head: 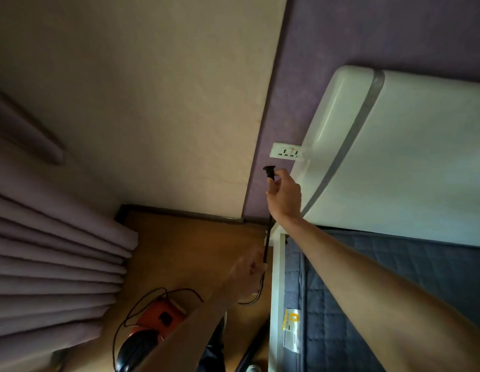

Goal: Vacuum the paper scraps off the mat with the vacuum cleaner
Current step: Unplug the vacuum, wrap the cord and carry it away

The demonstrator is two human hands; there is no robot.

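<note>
Plug [268, 171] pinched in right hand [284, 196] fingers [280, 174] — under socket [287, 151], left hand [249, 269] holding cord [268, 234]

Showed an orange-and-black vacuum cleaner [158, 318], black plug [268, 171] and cord [267, 242], white socket [287, 152], purple wall [340, 36], grey quilted bedcover [394, 264], mauve curtains [45, 264].

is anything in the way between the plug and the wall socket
Nothing visible. The right hand holds the plug just below the socket, with only bare purple wall between them. The white headboard crowds the socket's right edge.
</note>
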